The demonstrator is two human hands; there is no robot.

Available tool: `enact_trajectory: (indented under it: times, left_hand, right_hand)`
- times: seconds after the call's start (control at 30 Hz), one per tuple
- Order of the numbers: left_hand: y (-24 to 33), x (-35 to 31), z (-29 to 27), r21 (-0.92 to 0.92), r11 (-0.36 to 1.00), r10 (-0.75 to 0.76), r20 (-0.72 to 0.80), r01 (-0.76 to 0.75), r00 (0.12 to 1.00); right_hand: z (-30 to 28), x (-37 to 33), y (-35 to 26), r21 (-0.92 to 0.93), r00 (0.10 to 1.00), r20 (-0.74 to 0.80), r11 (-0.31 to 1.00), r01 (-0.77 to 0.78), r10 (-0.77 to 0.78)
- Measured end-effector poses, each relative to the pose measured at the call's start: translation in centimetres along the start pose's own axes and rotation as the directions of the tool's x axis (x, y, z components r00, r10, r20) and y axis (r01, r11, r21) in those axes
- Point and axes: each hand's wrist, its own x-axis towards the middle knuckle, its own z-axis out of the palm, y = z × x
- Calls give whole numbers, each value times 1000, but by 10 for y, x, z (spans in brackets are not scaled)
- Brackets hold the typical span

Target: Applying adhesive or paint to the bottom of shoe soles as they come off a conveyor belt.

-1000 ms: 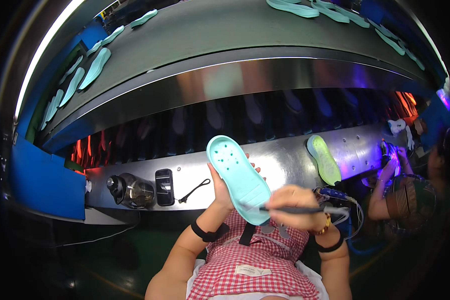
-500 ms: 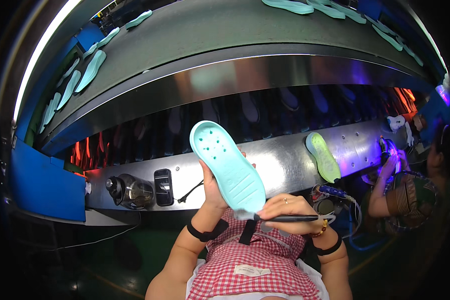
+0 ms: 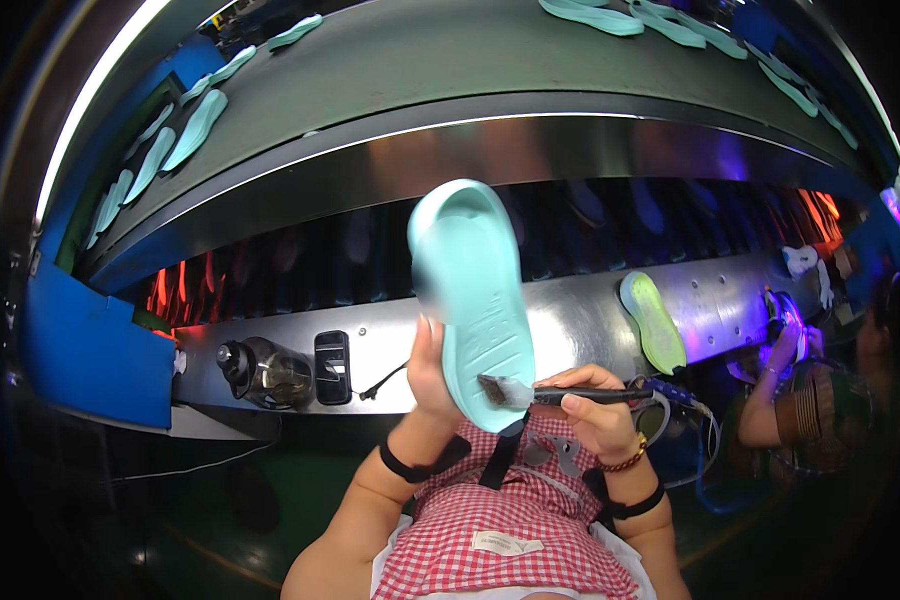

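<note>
Left hand [image 3: 432, 375] is wrapped around the lower edge of a mint-green shoe sole [image 3: 473, 300], holding it up on end in front of the steel bench [image 3: 570, 320]. Right hand [image 3: 592, 410], just right of the sole's bottom end, pinches a dark brush [image 3: 560, 394] with bristles touching the sole. Yellow-green sole [image 3: 652, 322] lies on the bench further right; a glass jar [image 3: 265, 370] sits well left of the mint-green sole.

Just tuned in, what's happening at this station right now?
A person holds a mint-green shoe sole up in the left hand, gripping its edge. The right hand holds a small brush, its bristles against the sole's lower end. Behind runs a metal shelf bearing a yellow-green sole, a jar and a black box. More soles lie on the conveyor above.
</note>
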Motion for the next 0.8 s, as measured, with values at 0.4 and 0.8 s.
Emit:
enact_trajectory:
  times: [0.4, 0.8]
  left_hand:
    - [-18, -1, -17, -132, 991, 10, -34, -14, 999]
    - [-5, 4, -22, -86, 994, -66, 79, 73, 995]
  right_hand:
    - [17, 3, -4, -566, 974, 121, 793, 227, -193]
    - [17, 10, -34, -686, 931, 340, 641, 344, -136]
